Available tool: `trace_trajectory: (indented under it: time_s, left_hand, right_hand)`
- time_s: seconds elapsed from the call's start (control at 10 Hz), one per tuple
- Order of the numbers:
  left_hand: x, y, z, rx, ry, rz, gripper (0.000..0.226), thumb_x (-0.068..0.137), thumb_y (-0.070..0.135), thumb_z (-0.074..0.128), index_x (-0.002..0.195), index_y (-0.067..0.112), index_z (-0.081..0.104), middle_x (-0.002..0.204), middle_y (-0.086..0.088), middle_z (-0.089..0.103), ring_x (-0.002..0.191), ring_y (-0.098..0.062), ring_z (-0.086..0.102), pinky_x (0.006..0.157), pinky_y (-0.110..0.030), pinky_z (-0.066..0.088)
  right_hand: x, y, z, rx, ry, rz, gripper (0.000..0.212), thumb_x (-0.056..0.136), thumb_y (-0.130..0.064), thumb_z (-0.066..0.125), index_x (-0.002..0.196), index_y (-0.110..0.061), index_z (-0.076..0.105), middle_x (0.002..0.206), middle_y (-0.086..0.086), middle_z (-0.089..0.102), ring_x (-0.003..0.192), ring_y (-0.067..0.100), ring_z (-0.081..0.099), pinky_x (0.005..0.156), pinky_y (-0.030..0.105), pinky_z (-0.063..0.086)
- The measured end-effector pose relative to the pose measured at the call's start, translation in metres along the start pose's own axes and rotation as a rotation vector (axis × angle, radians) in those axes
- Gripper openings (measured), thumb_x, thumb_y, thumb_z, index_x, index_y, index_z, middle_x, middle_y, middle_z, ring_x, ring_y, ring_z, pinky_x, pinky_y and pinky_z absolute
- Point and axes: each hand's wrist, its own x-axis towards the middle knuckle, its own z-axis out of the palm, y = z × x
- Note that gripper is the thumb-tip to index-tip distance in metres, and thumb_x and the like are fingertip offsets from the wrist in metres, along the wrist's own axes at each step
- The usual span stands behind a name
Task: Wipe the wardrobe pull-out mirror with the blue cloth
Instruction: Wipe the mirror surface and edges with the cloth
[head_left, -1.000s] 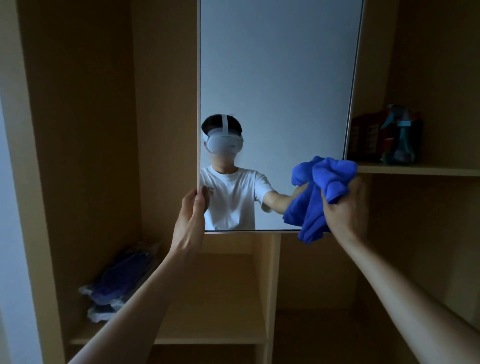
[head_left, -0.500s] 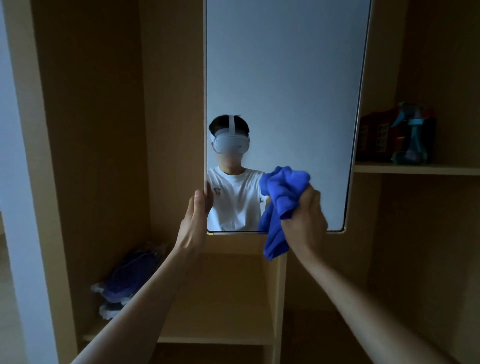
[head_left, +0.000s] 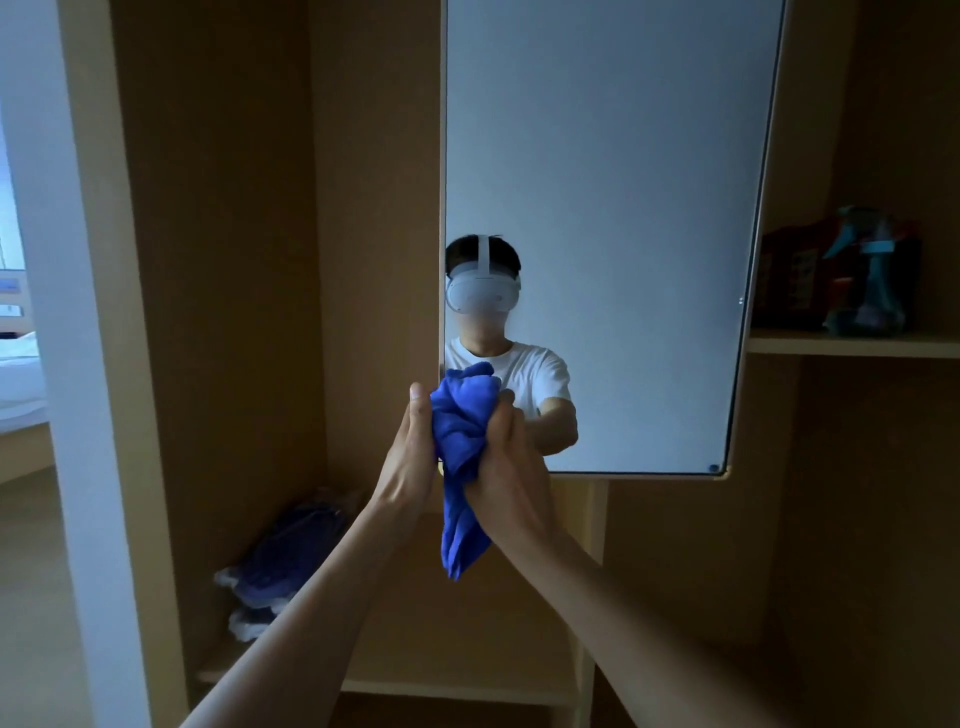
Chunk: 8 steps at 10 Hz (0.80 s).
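While a spray bottle (head_left: 865, 270) stands shelved, right fingers (head_left: 503, 414) clutch cloth (head_left: 460, 421), left fingers (head_left: 415, 410) straight.

Head view, close before mirror (head_left: 597, 208)
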Motion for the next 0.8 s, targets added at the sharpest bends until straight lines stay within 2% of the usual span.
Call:
trace_trajectory:
  time_s: [0.1, 0.2, 0.3, 0.4, 0.5, 0.6, 0.7, 0.8]
  left_hand:
    - [0.002, -0.002, -0.004, -0.087, -0.064, 0.052, 0.059, 0.101, 0.067, 0.018, 0.117, 0.037, 0.066, 0.100, 0.008, 0.080, 0.095, 0.000, 0.073, 0.070, -0.010, 0.054]
    - [0.001, 0.000, -0.006, -0.047, -0.038, 0.030, 0.059, 0.100, 0.069, 0.016, 0.113, 0.039, 0.066, 0.093, 0.013, 0.080, 0.090, 0.003, 0.073, 0.066, -0.008, 0.052]
    - [0.008, 0.000, -0.008, -0.011, -0.043, 0.017, 0.066, 0.098, 0.073, 0.014, 0.117, 0.040, 0.067, 0.103, 0.009, 0.079, 0.106, -0.007, 0.071, 0.086, -0.023, 0.055]
    - [0.012, 0.007, -0.004, 0.023, -0.055, 0.040, 0.070, 0.098, 0.074, 0.015, 0.132, 0.036, 0.064, 0.124, 0.005, 0.073, 0.122, -0.014, 0.063, 0.109, -0.041, 0.046]
    - [0.025, 0.015, 0.000, 0.024, 0.001, 0.082, 0.053, 0.099, 0.072, 0.029, 0.120, 0.039, 0.064, 0.114, 0.010, 0.073, 0.109, -0.009, 0.068, 0.103, -0.038, 0.049]
    - [0.035, 0.031, 0.003, 0.004, 0.002, 0.127, 0.050, 0.090, 0.074, 0.040, 0.107, 0.033, 0.063, 0.107, 0.007, 0.071, 0.097, -0.005, 0.069, 0.089, -0.032, 0.051]
    - [0.052, 0.056, 0.007, 0.000, -0.002, 0.185, 0.052, 0.092, 0.069, 0.042, 0.112, 0.025, 0.060, 0.098, 0.011, 0.065, 0.085, -0.004, 0.063, 0.083, -0.030, 0.046]
    - [0.073, 0.091, 0.013, -0.015, 0.024, 0.217, 0.045, 0.094, 0.066, 0.044, 0.119, 0.031, 0.060, 0.102, 0.014, 0.066, 0.094, -0.004, 0.063, 0.089, -0.033, 0.048]
  right_hand:
    - [0.005, -0.006, -0.003, 0.071, -0.053, 0.013, 0.069, 0.091, -0.018, 0.065, 0.148, -0.008, 0.027, 0.143, 0.012, 0.043, 0.124, 0.032, 0.050, 0.099, 0.040, 0.046]
    - [0.010, 0.000, -0.015, 0.144, -0.098, -0.019, 0.059, 0.091, -0.022, 0.068, 0.142, -0.015, 0.039, 0.133, 0.006, 0.055, 0.117, 0.023, 0.057, 0.096, 0.035, 0.051]
    - [0.013, 0.009, -0.026, 0.087, -0.083, -0.090, 0.056, 0.086, -0.023, 0.071, 0.135, -0.022, 0.045, 0.124, -0.001, 0.058, 0.109, 0.018, 0.059, 0.091, 0.035, 0.053]
    - [0.021, 0.009, -0.040, 0.075, -0.034, -0.091, 0.045, 0.085, -0.036, 0.066, 0.126, -0.032, 0.048, 0.111, -0.010, 0.062, 0.099, 0.010, 0.063, 0.082, 0.035, 0.057]
    - [0.039, 0.005, -0.058, 0.102, 0.078, -0.091, 0.037, 0.080, -0.048, 0.054, 0.115, -0.037, 0.050, 0.095, -0.018, 0.060, 0.087, 0.001, 0.063, 0.067, 0.024, 0.055]
    - [0.054, 0.000, -0.080, 0.018, 0.128, -0.100, 0.035, 0.076, -0.047, 0.052, 0.111, -0.041, 0.046, 0.090, -0.022, 0.053, 0.083, -0.015, 0.055, 0.053, 0.009, 0.041]
    - [0.076, -0.006, -0.100, -0.005, 0.097, -0.063, 0.038, 0.078, -0.050, 0.052, 0.114, -0.039, 0.046, 0.090, -0.021, 0.055, 0.084, -0.020, 0.052, 0.056, 0.004, 0.042]
    - [0.101, -0.022, -0.122, -0.065, 0.041, -0.114, 0.037, 0.079, -0.050, 0.055, 0.112, -0.034, 0.049, 0.091, -0.017, 0.055, 0.078, -0.005, 0.054, 0.062, 0.004, 0.041]
